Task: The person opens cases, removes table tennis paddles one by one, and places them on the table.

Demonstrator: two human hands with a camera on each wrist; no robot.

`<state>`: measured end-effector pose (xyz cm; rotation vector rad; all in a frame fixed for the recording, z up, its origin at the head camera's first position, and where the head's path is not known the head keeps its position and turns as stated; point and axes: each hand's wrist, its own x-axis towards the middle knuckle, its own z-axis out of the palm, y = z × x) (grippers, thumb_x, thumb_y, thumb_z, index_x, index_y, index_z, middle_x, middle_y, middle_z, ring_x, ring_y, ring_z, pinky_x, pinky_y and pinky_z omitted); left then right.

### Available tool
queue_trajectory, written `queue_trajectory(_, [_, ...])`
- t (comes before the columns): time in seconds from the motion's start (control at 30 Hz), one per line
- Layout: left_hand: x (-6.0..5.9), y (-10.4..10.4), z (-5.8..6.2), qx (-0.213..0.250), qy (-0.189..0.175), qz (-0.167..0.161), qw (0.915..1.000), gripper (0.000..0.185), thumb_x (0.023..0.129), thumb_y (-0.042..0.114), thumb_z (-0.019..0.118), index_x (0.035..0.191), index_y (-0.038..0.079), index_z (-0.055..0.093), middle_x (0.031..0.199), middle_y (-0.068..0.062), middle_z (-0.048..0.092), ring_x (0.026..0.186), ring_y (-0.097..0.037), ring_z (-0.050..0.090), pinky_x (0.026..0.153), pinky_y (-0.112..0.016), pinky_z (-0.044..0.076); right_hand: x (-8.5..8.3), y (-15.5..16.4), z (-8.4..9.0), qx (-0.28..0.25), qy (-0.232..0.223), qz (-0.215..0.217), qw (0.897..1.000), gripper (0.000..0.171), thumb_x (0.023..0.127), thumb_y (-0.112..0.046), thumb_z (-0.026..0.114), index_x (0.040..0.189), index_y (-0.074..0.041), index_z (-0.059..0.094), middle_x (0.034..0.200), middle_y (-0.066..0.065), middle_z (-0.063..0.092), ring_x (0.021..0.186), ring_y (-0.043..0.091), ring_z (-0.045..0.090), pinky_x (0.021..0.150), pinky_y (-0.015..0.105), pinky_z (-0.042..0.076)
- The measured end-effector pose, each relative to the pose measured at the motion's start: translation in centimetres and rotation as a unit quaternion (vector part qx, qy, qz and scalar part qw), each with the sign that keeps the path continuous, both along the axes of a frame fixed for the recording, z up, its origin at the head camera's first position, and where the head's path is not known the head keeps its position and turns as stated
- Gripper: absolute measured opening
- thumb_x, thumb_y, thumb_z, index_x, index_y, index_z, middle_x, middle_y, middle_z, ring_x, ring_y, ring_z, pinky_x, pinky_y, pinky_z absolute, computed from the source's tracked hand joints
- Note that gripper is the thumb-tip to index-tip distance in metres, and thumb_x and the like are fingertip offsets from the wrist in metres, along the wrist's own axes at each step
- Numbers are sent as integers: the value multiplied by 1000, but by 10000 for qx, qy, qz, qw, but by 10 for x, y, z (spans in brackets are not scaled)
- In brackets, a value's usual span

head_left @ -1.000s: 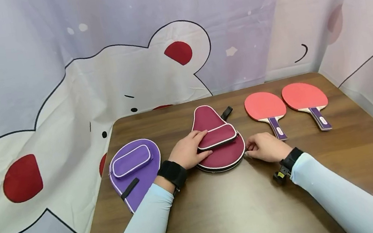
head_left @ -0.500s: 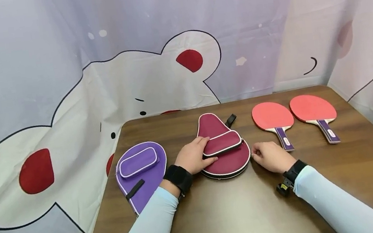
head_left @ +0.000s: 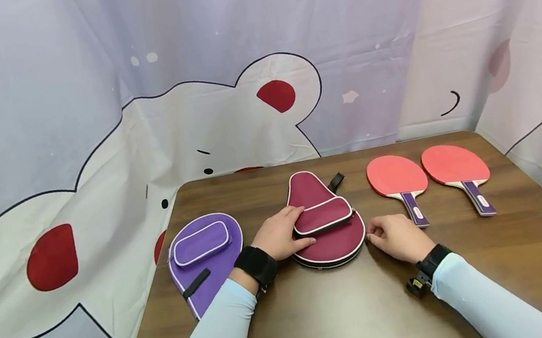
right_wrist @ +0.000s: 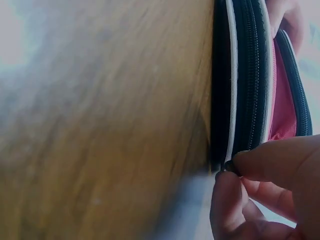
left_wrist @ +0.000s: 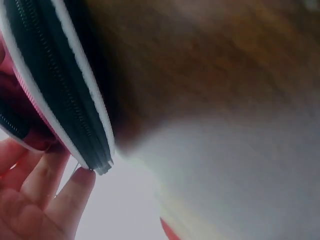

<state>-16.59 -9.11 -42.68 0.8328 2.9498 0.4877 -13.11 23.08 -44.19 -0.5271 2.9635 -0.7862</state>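
Note:
A maroon, paddle-shaped table tennis bat case with white piping lies on the table, narrow end away from me. My left hand rests on its left side, fingers on the front pocket and thumb just below it. At the case's right edge, my right hand pinches a small dark zipper pull between thumb and forefinger. The zipper along the case's side looks closed in the right wrist view. A black strap sticks out at the upper right of the case.
To the left lies a purple bat case, partly hidden by the left forearm. Two table tennis bats with red faces, the nearer one and the farther one, lie at the right on the wooden table. A printed curtain hangs behind.
The head view has shifted, so everything sits lower and slightly to the right. My right hand has crept a little up the maroon case's right edge; the left hand stays on the case.

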Motion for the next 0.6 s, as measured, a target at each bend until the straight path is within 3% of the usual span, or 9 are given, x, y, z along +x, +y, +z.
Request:
queue_trajectory(0.3, [2, -4, 4, 23, -275, -66, 9996, 92, 92, 57, 86, 163, 10, 51, 153, -6, 61, 136, -22, 63, 116, -39, 49, 4, 3, -4, -136, -15, -43, 9999, 10, 98, -10, 77, 90, -16, 77, 74, -8, 63, 70, 11, 58, 66, 32, 50])
queue_trajectory(0.6, [-2, -1, 7, -10, -222, 51, 9997, 93, 91, 57, 88, 162, 10, 52, 153, -6, 61, 137, -23, 63, 116, -40, 50, 2, 2, -2, -107, -37, -78, 9999, 11, 98, -10, 77, 88, -16, 76, 73, -7, 62, 69, 12, 57, 65, 31, 49])
